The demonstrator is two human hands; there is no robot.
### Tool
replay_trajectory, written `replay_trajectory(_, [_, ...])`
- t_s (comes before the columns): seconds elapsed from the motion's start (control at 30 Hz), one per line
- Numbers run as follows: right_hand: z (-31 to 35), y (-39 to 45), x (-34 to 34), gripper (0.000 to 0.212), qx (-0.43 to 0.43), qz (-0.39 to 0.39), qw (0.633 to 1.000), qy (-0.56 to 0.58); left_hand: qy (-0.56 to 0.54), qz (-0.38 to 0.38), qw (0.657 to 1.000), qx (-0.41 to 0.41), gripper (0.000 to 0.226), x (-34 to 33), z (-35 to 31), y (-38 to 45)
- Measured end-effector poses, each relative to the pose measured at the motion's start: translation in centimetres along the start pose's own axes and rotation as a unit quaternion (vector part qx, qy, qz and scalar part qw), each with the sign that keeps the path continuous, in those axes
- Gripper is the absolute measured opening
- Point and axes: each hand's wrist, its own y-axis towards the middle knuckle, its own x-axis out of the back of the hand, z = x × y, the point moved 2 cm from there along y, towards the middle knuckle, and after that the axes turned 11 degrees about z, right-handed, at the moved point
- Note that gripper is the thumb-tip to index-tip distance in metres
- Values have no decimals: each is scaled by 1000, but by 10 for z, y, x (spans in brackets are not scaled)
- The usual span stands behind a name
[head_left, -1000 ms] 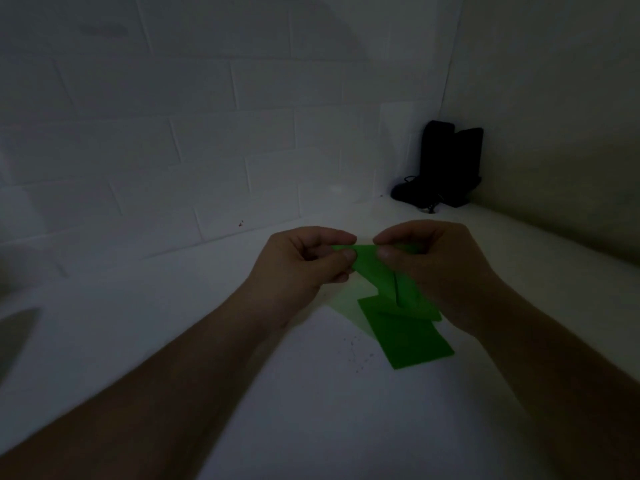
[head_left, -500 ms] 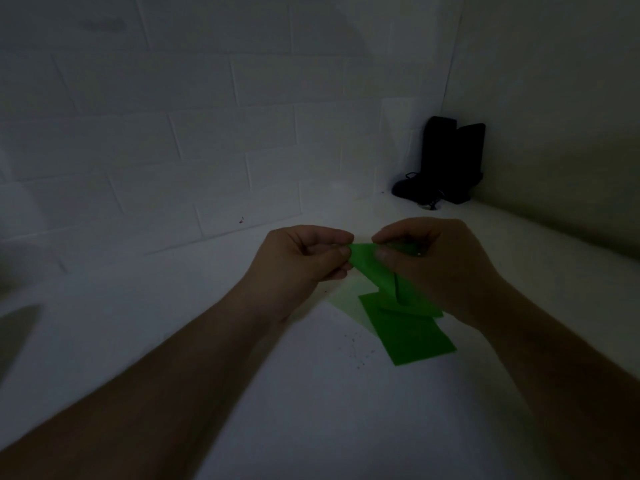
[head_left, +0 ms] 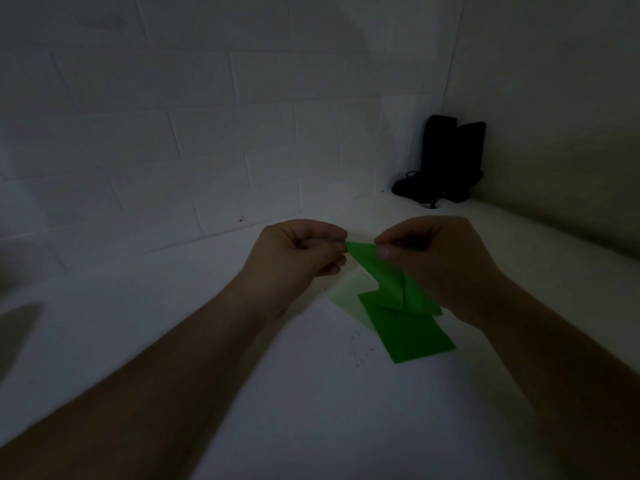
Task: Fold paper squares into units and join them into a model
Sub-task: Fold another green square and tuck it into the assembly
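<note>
A folded green paper unit [head_left: 391, 278] is held just above the white table. My left hand [head_left: 298, 258] pinches its pointed upper-left tip between thumb and forefinger. My right hand [head_left: 440, 261] grips the unit's upper right part, fingers curled over it and hiding that edge. Below them a flat green paper square [head_left: 408, 334] lies on the table. A paler green sheet [head_left: 349, 296] shows partly from under it on the left.
The white table [head_left: 311, 393] meets a white brick wall [head_left: 207, 133] behind and a plain wall at the right. Two black upright objects [head_left: 446, 157] with a cable stand in the far right corner. The light is dim.
Both hands have stayed on the green unit and shifted very slightly. The left hand's pinch now sits at the unit's very tip.
</note>
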Motion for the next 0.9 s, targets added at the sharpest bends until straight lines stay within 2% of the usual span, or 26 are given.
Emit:
replay_trajectory(0.37, [1, -2, -5, 14, -32, 5, 998, 47, -8, 10, 1000, -9, 13, -2, 2, -1])
replay_trajectory(0.6, [2, -1, -2, 13, -42, 15, 997, 68, -54, 7, 998, 17, 19, 1, -3, -1])
replay_trajectory(0.8, [5, -3, -4, 14, -39, 51, 996, 66, -4, 53, 999, 3, 16, -1, -2, -2])
replay_trajectory(0.9, [5, -3, -3, 12, -37, 36, 997, 63, 57, 63, 996, -18, 16, -2, 0, -2])
